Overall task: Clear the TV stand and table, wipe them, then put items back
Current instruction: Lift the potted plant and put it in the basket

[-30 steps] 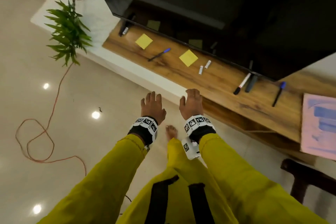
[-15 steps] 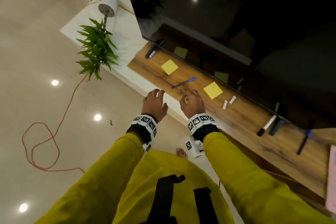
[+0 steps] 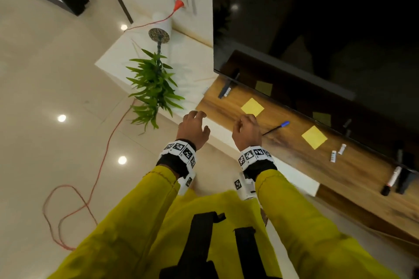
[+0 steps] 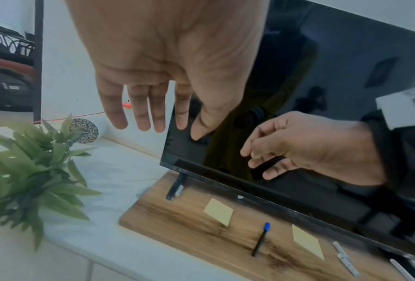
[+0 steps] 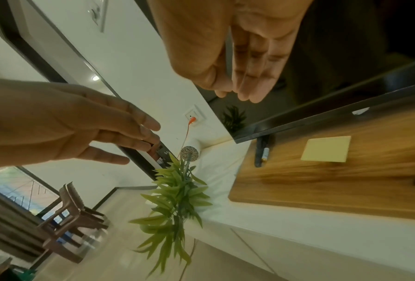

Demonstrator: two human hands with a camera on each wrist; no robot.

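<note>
Left hand [image 3: 192,130] fingers relaxed, empty; right hand [image 3: 246,131] fingers loosely curled, empty, hiding pen [image 3: 275,128] tip.

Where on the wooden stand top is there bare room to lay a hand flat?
Bare wood runs along the front edge of the stand top, left of the near sticky note. Crowded: between the blue-capped pen, second note and two small tubes.

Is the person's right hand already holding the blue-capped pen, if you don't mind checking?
No, the right hand hangs empty with loosely curled fingers, while the blue-capped pen lies on the wooden TV stand.
</note>
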